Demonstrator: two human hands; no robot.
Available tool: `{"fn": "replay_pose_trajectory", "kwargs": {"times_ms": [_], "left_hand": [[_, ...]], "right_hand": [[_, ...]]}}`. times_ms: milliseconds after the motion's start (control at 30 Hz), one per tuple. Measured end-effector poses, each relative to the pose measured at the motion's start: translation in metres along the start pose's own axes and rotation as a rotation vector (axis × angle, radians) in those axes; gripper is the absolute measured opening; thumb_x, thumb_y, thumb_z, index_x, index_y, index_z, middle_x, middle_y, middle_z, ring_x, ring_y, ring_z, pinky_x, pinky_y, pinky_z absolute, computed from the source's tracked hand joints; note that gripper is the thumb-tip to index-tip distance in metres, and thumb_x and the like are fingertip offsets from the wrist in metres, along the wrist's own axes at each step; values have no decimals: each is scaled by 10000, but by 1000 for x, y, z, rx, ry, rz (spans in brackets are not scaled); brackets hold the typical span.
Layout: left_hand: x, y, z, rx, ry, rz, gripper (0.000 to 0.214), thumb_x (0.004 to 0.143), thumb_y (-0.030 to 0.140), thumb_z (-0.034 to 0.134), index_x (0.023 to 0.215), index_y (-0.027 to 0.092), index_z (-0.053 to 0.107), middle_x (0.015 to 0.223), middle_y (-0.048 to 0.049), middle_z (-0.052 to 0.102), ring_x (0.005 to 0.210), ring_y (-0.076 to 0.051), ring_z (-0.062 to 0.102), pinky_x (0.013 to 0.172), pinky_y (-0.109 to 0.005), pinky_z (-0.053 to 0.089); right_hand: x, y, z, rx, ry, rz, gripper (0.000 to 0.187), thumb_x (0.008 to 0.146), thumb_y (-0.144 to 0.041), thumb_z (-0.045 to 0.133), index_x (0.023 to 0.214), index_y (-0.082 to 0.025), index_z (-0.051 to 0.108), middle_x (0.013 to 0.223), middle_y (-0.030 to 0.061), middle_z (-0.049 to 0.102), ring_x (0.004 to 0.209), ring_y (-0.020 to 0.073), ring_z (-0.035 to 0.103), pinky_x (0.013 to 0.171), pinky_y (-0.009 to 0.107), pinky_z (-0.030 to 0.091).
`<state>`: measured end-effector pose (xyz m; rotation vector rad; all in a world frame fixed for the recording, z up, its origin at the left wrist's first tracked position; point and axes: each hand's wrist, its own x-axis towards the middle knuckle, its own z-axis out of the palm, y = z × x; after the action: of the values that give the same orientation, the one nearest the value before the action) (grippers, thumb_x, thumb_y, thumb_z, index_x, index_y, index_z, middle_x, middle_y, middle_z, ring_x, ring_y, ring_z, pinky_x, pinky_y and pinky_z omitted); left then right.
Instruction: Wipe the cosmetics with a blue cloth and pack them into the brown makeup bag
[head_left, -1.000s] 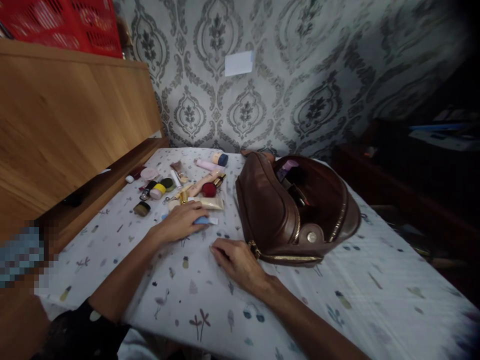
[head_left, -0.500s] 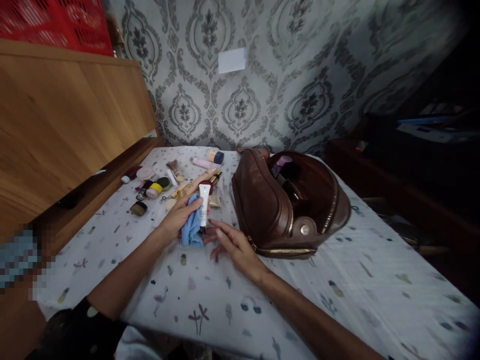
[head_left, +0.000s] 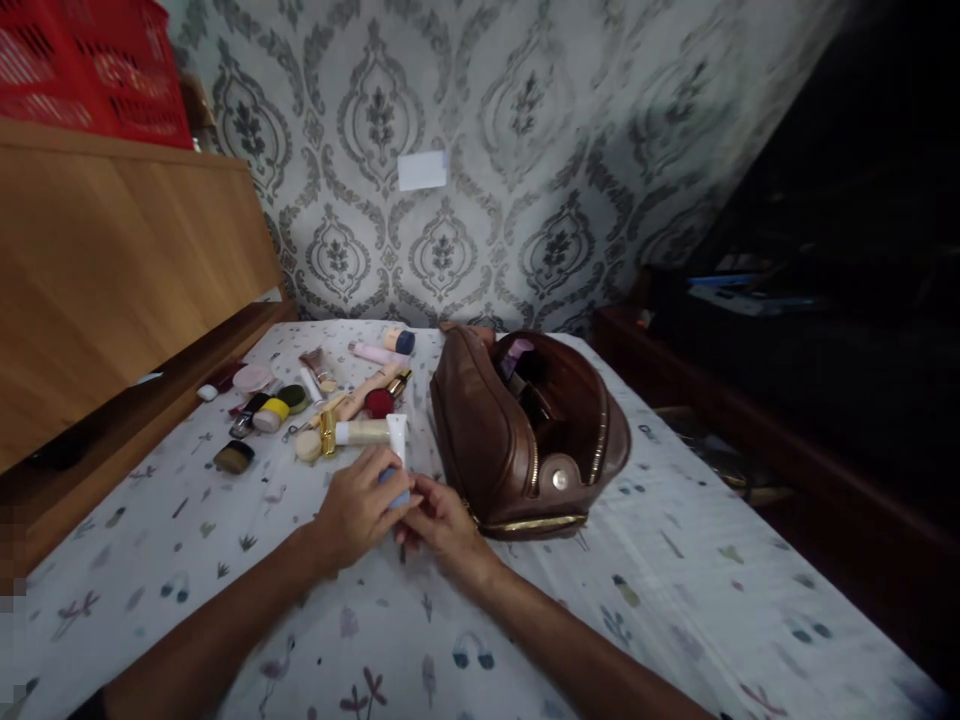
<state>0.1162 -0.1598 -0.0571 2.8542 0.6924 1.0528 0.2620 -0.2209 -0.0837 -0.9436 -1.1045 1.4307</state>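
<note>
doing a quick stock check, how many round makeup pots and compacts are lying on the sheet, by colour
Pale pink round compact: 1
Dark green round pot: 1
Brown round pot: 1
Pale beige round compact: 1
Red round compact: 1
Total: 5

glossy brown leather is seen on the toiletry bag (head_left: 487,450); shiny gold-toned metal is used on its zip (head_left: 532,522); smooth plastic forms the white tube (head_left: 397,438); matt cloth covers the sheet (head_left: 600,610)
</note>
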Motion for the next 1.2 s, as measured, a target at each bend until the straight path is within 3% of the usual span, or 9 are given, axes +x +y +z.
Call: {"fn": "replay_pose_trajectory", "kwargs": {"times_ms": [100,267,367,467,600,733,967,1200], "left_hand": [[1,-1,1,161,80,69,208,962,269,490,859,191,653,998,-88,597,909,-216,545,737,-314,467],[7,-23,-13,108,151,-171,228,955,326,483,989,212,677,1068,-85,616,1033,-238,575,889,-357,479],[9,-32,-21,-65,64,-340,294,956,399,441,836,206,627,793,-16,631,757,-179,604,721,-283,475],[9,-37,-24,-187,20,-456,359,929,448,445,674,208,523,544,48,469,513,-131,468,555,-246,387],[9,-41,-23,-255,99,-552,405,899,491,465,606,211,445,520,50,402,497,-121,421,515,-230,348],[12,-37,-24,-321,129,-603,431,875,514,494,577,214,411,497,49,388,479,-115,394,481,-216,334],[8,-38,-27,-480,122,-676,405,797,564,612,634,198,555,508,35,471,467,-115,440,433,-201,358],[11,-29,-27,-900,188,-976,563,610,662,763,863,174,637,489,58,485,415,-93,404,362,-178,310]], "right_hand": [[-2,-1,0,-89,-60,13,416,767,-560,687,857,-180,546,557,-66,529,456,74,446,461,208,360],[-8,-3,5,-160,-125,9,256,803,-414,663,869,-177,590,590,-73,453,494,69,436,467,198,325],[-10,1,6,-188,-98,-9,205,794,-347,657,896,-171,628,616,-64,461,508,70,427,493,205,350],[-9,7,5,-196,-27,-21,237,780,-314,654,968,-170,652,675,-49,482,544,78,441,513,211,385],[-7,10,4,-125,91,-60,397,721,-288,681,1099,-200,596,787,-41,518,583,84,481,500,204,407],[-9,5,5,-117,184,-129,265,691,-248,701,905,-202,552,765,-43,540,618,85,510,529,193,410],[-12,1,6,-53,160,-70,310,760,-433,683,861,-201,505,619,-80,509,441,59,449,410,190,346],[-6,2,2,148,97,-21,597,655,-719,707,837,-197,481,664,-65,593,420,47,498,385,188,323]]}}
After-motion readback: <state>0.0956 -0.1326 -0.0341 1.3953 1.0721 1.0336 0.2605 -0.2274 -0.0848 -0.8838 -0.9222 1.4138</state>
